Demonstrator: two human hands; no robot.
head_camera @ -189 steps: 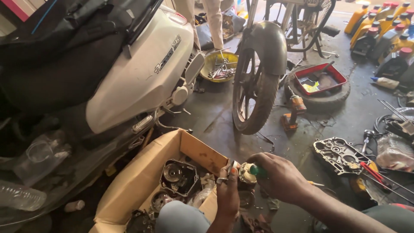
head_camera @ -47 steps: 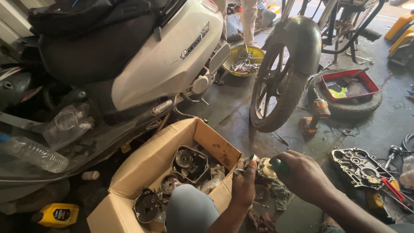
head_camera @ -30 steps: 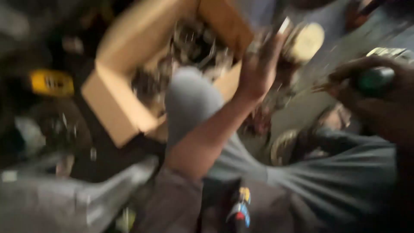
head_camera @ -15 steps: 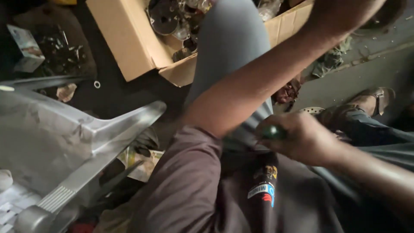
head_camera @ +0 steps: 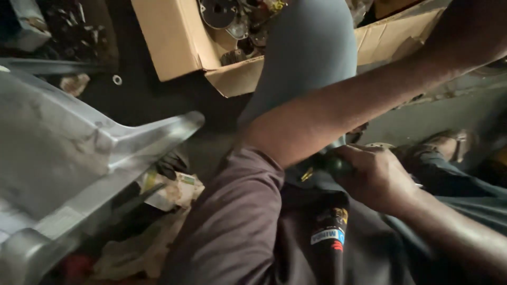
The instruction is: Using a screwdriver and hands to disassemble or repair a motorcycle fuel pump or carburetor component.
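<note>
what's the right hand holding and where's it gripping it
The right hand is closed around the dark green handle of a tool; the rest is hidden. The left hand is out of frame, so its hold cannot be told.

The box (head_camera: 174,42) is matt brown cardboard holding dull, greasy metal parts (head_camera: 227,16). The scooter panel (head_camera: 63,158) looks like smooth grey plastic, scuffed. Trousers (head_camera: 306,47) are soft grey cloth.
</note>
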